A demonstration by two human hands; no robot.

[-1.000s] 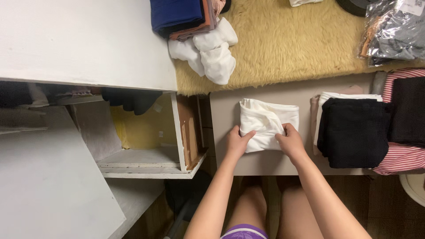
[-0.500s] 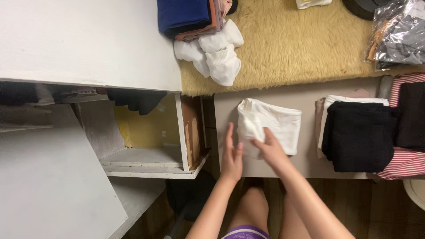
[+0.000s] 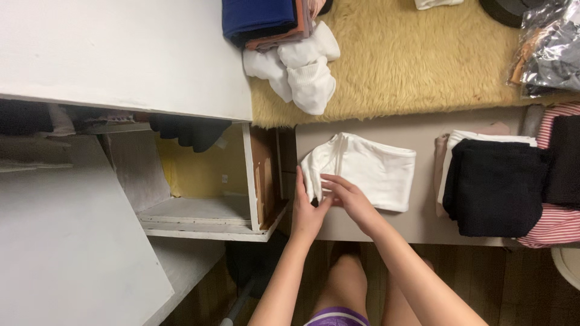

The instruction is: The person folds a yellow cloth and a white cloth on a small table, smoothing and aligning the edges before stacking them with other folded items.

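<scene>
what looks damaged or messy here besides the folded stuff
The white cabinet's brown side panel looks chipped, with pale patches where the surface has peeled. Loose white socks lie in a heap on the shaggy yellow rug, unlike the neat black folded stack.

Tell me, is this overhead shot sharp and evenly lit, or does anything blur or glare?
Head view: mostly sharp, with soft even light and no glare. The white folded garment shows its creases clearly. Both the left hand and right hand are only slightly soft. The open cabinet falls into shadow inside, and the floor below the table edge is dim.
</scene>
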